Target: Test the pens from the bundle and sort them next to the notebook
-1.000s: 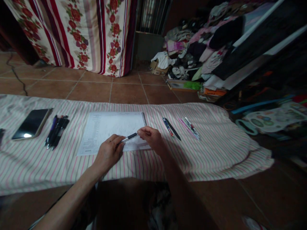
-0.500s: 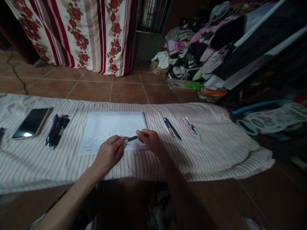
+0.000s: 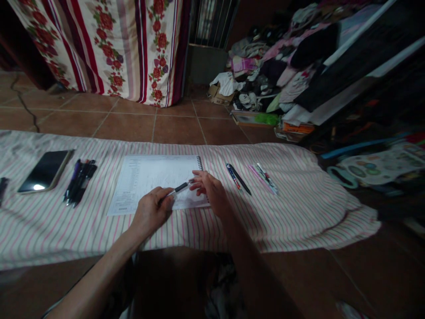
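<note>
My left hand [image 3: 151,212] is closed round a black and silver pen [image 3: 179,188], which points right over the lower edge of a spiral notebook [image 3: 156,177]. The notebook lies open on a pink-striped cloth [image 3: 282,208]. My right hand [image 3: 210,190] rests on the notebook's lower right corner with its fingers stretched out, their tips beside the pen's tip and holding nothing.
A dark phone [image 3: 44,172] and a bunch of pens [image 3: 79,181] lie left of the notebook. Two pens [image 3: 237,177] and some more pens [image 3: 264,176] lie to its right. A floral curtain [image 3: 109,44] hangs behind, and a clothes pile [image 3: 272,66] fills the far right.
My right hand has let go of the pen's end and spread its fingers. The left hand still holds the pen, now tilted slightly upward.
</note>
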Available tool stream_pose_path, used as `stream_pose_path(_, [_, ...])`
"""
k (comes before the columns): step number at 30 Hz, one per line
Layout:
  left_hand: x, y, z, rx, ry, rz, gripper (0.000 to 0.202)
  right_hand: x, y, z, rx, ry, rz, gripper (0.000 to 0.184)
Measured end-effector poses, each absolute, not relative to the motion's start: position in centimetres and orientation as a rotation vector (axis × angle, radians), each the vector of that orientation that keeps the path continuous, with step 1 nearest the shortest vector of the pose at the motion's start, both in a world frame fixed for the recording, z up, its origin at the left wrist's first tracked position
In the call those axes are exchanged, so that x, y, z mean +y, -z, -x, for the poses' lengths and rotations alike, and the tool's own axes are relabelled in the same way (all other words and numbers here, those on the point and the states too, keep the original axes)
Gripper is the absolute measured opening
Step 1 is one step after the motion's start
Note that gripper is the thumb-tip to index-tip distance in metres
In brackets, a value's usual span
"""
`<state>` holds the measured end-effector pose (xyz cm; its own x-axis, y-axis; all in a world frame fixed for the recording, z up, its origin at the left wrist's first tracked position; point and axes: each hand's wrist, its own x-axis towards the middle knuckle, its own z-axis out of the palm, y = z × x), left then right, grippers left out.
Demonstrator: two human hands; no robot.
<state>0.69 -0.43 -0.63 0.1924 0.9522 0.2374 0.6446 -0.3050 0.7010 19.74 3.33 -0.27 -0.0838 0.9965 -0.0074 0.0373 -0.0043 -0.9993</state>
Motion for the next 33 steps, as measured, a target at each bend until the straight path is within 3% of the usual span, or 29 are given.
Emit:
stream_pose_path(6, [-0.3,1.0,-0.7,1.443,-0.901,-1.904,0.027,3.0,-0.6,-19.8,-1.324,-1.251,1.129,0.036])
stream_pose_path(13, [-0.4,1.3,-0.9,1.398,-0.857,-1.746,0.03,3.0,-0.9,-19.8,-1.379,-1.2,1.194,0.025])
stream_pose_path(26, [-0.9,2.2,-1.8,1.364,-0.965,-1.585,0.031,3.0,0.0,-19.3,-1.447,-1.037,1.288,0.032])
stream_pose_path(33, [-1.0,1.7,-2.6,1.12,-0.952,-1.102,0.035,2.8,-0.3,-19.2,-1.284,-1.22,1.15,0.042])
